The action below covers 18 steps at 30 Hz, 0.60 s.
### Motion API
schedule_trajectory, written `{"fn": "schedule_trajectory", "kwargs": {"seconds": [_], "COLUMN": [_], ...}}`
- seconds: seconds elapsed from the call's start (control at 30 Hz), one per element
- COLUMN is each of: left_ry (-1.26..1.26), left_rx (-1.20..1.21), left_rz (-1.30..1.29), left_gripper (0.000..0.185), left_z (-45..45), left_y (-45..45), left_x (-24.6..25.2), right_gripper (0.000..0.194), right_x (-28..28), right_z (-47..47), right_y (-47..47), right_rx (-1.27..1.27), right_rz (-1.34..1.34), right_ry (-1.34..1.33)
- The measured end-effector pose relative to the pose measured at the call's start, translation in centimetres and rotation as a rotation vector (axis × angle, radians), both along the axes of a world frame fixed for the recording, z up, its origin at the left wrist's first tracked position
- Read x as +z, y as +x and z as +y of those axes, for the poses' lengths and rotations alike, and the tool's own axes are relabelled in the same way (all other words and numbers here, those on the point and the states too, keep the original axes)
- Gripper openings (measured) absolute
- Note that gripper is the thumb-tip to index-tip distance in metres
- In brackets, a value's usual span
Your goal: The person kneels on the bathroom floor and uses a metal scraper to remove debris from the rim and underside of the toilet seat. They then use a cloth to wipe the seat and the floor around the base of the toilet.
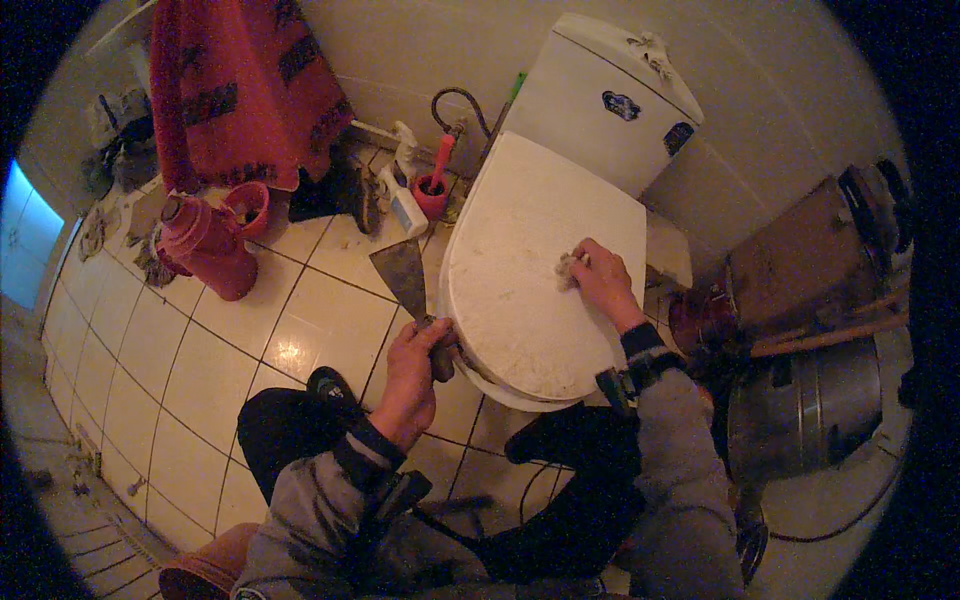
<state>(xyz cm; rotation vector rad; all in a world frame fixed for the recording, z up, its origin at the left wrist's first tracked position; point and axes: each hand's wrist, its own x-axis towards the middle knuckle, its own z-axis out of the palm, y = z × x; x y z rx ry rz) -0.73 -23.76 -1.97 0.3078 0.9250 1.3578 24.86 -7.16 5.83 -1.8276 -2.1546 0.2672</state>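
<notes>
Before me is a white toilet with its lid (pixel 540 247) down and dark smudges on the front part. My right hand (pixel 604 281) presses a crumpled pale wad (pixel 565 271), perhaps tissue or cloth, onto the lid's right half. In my left hand (pixel 412 367) is a scraper with a wide flat blade (pixel 403 277) and a dark handle. The blade points away from me, over the floor left of the toilet. My left fingers are close to the lid's left front edge.
The cistern (pixel 592 105) rises behind the lid, with crumpled material (pixel 652 54) on top. Left of the toilet stand a spray bottle (pixel 403 202) and a red brush holder (pixel 431 196). Farther left are a red thermos-like vessel (pixel 214 247) and a hanging red towel (pixel 240 97). A metal drum (pixel 806 409) lies right.
</notes>
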Motion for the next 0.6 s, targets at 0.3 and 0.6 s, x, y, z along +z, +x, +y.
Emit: {"fn": "schedule_trajectory", "kwargs": {"seconds": [0.3,0.6], "left_ry": [-0.04,-0.015], "left_rx": [0.006,0.044], "left_rz": [0.031,-0.054], "left_gripper": [0.018,0.016], "left_z": [2.4,1.3], "left_y": [0.6,0.5], "left_x": [0.6,1.4], "right_gripper": [0.027,0.028], "right_x": [-3.9,1.8], "right_z": [2.7,1.3], "right_y": [-12.0,-4.9], "right_rx": [0.368,0.093], "right_rz": [-0.101,0.008], "right_ry": [0.064,-0.185]}}
